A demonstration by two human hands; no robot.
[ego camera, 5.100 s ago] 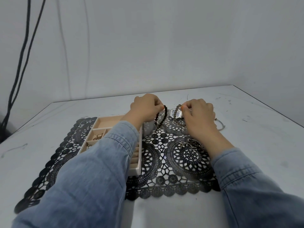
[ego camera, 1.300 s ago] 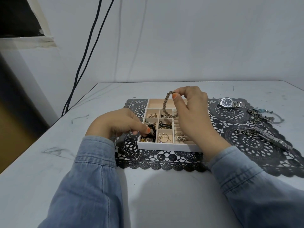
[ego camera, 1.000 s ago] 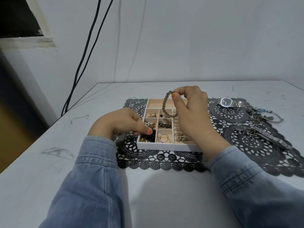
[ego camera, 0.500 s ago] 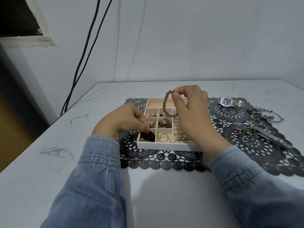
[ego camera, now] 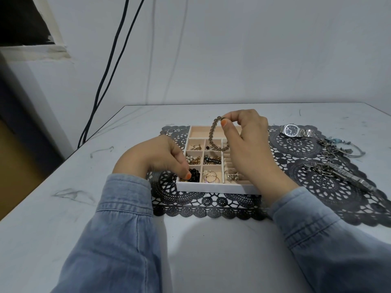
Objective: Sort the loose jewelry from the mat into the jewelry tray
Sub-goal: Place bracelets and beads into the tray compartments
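The scuffed pale tabletop (ego camera: 63, 218) carries a black lace mat (ego camera: 211, 206); dark smudges (ego camera: 72, 192) lie left of the mat.

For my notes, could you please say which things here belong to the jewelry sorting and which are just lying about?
Job: jewelry tray, lace mat, grey bead bracelet, black bead bracelet, watch, silver bangle, metal band.
Lying about: black cables, table.
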